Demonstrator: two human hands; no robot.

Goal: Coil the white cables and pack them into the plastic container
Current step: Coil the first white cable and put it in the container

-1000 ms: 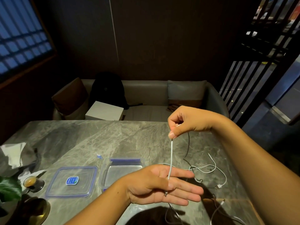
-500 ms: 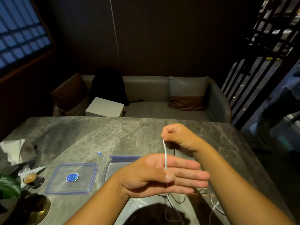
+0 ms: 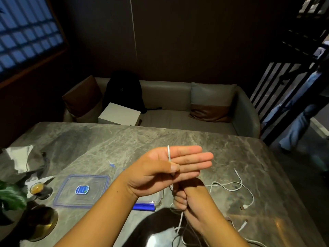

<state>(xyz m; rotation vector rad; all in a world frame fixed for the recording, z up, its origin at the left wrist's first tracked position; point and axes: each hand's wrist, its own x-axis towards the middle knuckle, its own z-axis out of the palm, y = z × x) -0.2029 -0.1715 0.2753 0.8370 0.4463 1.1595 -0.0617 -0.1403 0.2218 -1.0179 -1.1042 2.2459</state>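
Now, left hand [image 3: 160,168] held flat above the tabletop [image 3: 160,138], fingers straight and pointing toward 3 o'clock, thumb pressing a white cable [image 3: 168,154] against the palm. Cable looped over the upper edge of that hand at 12 o'clock, running down across the palm and out below the thumb. Right hand [image 3: 185,196] just beneath, at 5 o'clock from the left one, clenched into a fist around the same cable, which hangs on down toward the bottom edge of the view.

Second white cable [image 3: 231,186] lying loose in curves on the tabletop at 3 o'clock from the hands, its plug end near the right side (connector type too small to tell). Another plug end [image 3: 243,226] lower down, at 4 o'clock.

Plastic container [image 3: 159,197] with a blue clip, mostly hidden under the left forearm, resting on the tabletop. Clear lid [image 3: 81,190] with a blue sticker lying flat beside it at 9 o'clock, well apart from the loose cables.

Small dark cup [image 3: 40,189] at 9 o'clock of the lid, green leaves [image 3: 10,195] at the left edge, crumpled white paper [image 3: 19,157] above them. Beyond the tabletop at 12 o'clock, sofa [image 3: 178,120] carrying a black backpack [image 3: 122,90] and a white box [image 3: 119,114].
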